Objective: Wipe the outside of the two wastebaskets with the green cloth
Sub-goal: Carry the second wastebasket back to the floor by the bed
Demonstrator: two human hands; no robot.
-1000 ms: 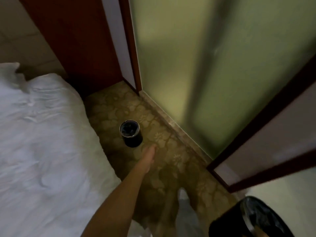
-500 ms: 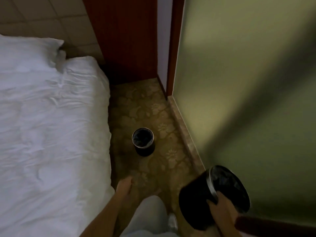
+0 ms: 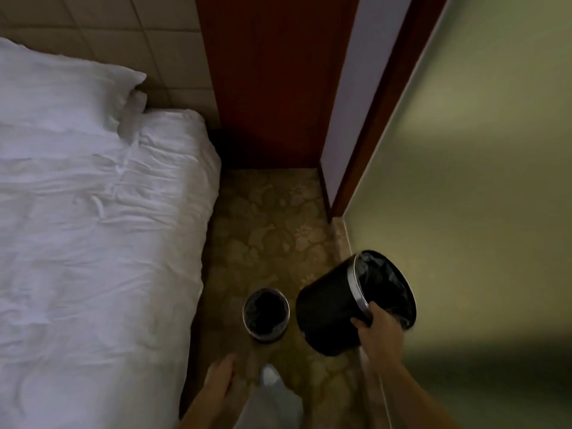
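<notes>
A small black wastebasket with a dark liner stands upright on the patterned carpet. Just right of it, a second black wastebasket with a silver rim hangs tilted in the air, its mouth turned up and to the right. My right hand grips its rim, thumb outside and fingers inside. My left hand hangs loose and holds nothing, low in the head view beside the bed edge. No green cloth is in view.
A bed with white sheets fills the left. A frosted glass wall runs along the right, with a dark red wooden panel at the far end. The carpet strip between them is narrow. My leg and shoe show below.
I have walked closer to the standing wastebasket. My right hand has brought the carried wastebasket forward, next to it. My left arm has dropped back to my side.
</notes>
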